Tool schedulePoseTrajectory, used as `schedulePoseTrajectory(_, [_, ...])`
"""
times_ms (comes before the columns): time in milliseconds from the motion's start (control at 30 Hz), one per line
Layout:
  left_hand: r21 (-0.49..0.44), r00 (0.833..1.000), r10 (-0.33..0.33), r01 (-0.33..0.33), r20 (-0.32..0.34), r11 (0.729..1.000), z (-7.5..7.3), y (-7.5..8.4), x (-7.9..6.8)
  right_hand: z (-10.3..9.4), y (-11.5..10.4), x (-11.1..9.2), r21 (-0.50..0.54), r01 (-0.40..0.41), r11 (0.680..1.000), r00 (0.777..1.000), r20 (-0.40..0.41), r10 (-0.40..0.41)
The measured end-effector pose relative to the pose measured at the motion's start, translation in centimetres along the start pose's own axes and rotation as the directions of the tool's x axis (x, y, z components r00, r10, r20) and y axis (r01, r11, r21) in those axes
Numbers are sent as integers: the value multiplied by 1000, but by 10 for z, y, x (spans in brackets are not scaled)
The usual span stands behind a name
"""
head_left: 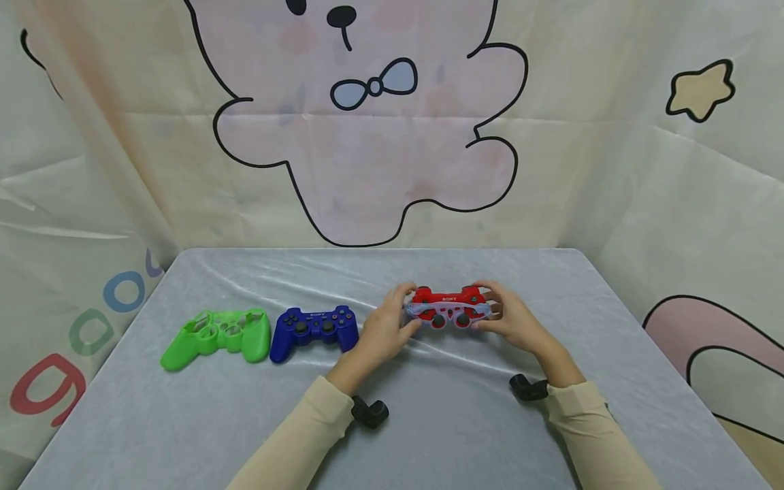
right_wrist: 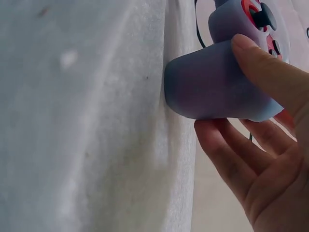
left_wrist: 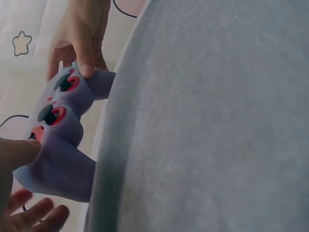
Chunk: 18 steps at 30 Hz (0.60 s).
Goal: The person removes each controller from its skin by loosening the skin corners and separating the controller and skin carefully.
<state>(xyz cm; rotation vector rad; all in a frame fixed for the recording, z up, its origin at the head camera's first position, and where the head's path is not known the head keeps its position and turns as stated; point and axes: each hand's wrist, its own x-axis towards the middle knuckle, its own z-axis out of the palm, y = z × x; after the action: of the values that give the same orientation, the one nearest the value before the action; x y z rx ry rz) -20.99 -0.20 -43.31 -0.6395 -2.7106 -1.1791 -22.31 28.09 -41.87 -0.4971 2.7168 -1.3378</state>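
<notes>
A red game controller (head_left: 446, 297) stands over the right half of the table, held between the two hands. A translucent purple silicone sleeve (head_left: 452, 309) covers its front and handles, with red still showing along the top side. Black thumbsticks poke through the sleeve's holes in the left wrist view. My left hand (head_left: 384, 330) holds one end, its thumb (left_wrist: 21, 151) on the front face. At the other end, my right hand (head_left: 514, 316) grips a sleeved handle (right_wrist: 207, 84) between the thumb on the front and fingers behind and under it.
To the left lies a blue controller (head_left: 314, 328), close beside the left hand. Farther left is a green silicone sleeve (head_left: 225, 335). A grey cloth covers the table (head_left: 441, 422), and a printed curtain (head_left: 367, 150) hangs behind it. Each wrist carries a black camera.
</notes>
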Motion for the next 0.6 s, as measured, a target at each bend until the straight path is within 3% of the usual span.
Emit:
schedulePoseTrajectory(200, [2, 993, 102, -102, 58, 995, 1, 9, -1, 0, -2, 0, -32, 8, 999, 1000, 24, -7])
schedulePoseTrajectory(300, [-54, 991, 104, -99, 88, 994, 2, 10, -1, 0, -3, -1, -48, 15, 999, 1000, 17, -14])
schedulePoseTrajectory(433, [-124, 992, 95, -85, 79, 989, 4, 11, 0, 1, -6, -2, -51, 22, 998, 1000, 14, -22])
schedulePoseTrajectory(600, [-147, 992, 78, -62, 104, 987, 7, 10, 1, 3, -6, -2, -41, 48, 998, 998, 49, -46])
